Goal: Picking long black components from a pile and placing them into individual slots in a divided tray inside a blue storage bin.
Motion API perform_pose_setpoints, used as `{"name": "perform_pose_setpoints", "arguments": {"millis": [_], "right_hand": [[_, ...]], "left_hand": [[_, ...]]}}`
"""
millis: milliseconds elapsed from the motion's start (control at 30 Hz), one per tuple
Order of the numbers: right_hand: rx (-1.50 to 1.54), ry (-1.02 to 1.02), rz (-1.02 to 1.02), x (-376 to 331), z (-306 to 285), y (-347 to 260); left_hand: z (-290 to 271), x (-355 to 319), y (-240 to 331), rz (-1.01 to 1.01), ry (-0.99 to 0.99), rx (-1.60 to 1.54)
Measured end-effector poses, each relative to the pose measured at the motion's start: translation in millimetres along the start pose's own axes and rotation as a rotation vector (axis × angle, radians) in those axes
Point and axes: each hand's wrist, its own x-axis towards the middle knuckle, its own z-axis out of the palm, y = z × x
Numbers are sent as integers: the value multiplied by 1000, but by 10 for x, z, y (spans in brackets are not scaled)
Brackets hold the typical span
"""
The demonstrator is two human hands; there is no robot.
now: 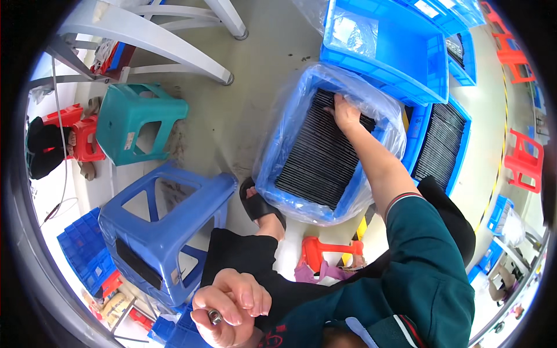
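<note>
My right hand (346,114) reaches into a blue crate (267,168) lined with clear plastic. Its fingers bend down onto the top end of a tightly packed row of thin black strips (319,151), thumb to one side; the fingertips are partly hidden. Low in the picture, near my lap, my left hand (232,304) is closed with the fingers curled. Between its thumb and fingers shows the round end of a small metal cylinder (214,316); the rest of it is covered by the hand.
Right of the lined crate is another blue crate of black strips (441,139). An open blue bin (394,52) holding clear plastic stands behind. To the left are a blue stool (168,214), a green stool (136,124) and white curved table legs (151,40). A red stool (313,252) sits below the crate.
</note>
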Motion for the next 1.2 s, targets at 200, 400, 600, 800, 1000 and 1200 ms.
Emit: {"name": "perform_pose_setpoints", "arguments": {"millis": [200,400,600,800,1000,1200], "right_hand": [[1,113,49,-173,-75,-129],[-121,160,-42,-318,-85,-25],[-79,-157,-34,-199,-214,190],[-50,-84,24,-25,-160,412],[-354,-83,-226,-84,-243,229],[-335,-7,-195,-86,-196,210]], "left_hand": [[-8,-37,27,-14,-7,-3],[10,-88,47,-2,-45,-20],[16,-116,30,-16,-48,-23],[17,-120,-4,-41,-62,-24],[9,-161,16,-33,-54,-19],[6,-186,44,-14,-38,-34]]}}
